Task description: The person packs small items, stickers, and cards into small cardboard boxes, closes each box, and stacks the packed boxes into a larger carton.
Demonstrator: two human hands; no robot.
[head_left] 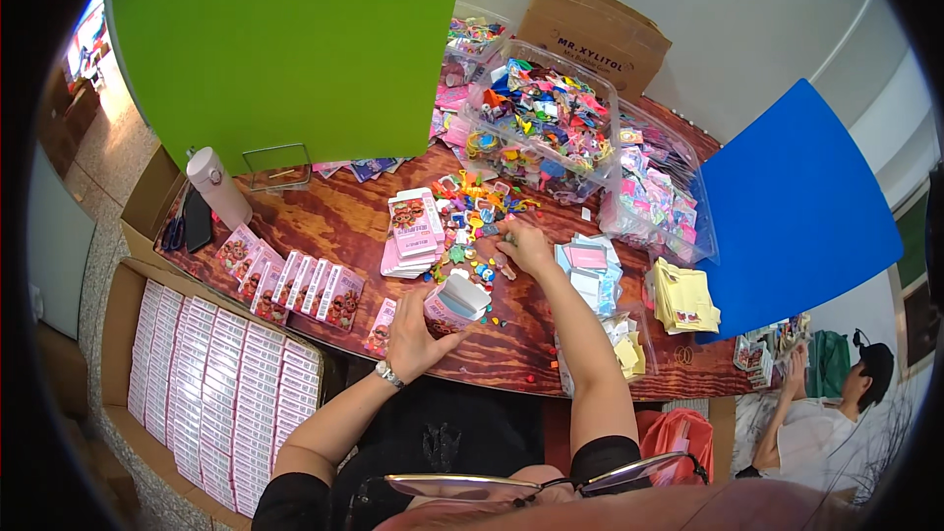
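My left hand grips an open small pink carton near the table's front edge, its white flaps raised. At the right edge of a heap of small colourful plastic toys, my right hand has its fingers drawn together. Whatever they pinch is too small to make out. Tiny loose trinkets lie between the two hands. Beyond the held carton is a stack of flat pink cartons. Pale blue and pink paper packets are piled beside my right forearm.
Filled cartons stand in a row at left, above a large cardboard box packed with more. A clear bin of toys stands at the back. Yellow packets lie at right. Another person sits beyond the blue panel.
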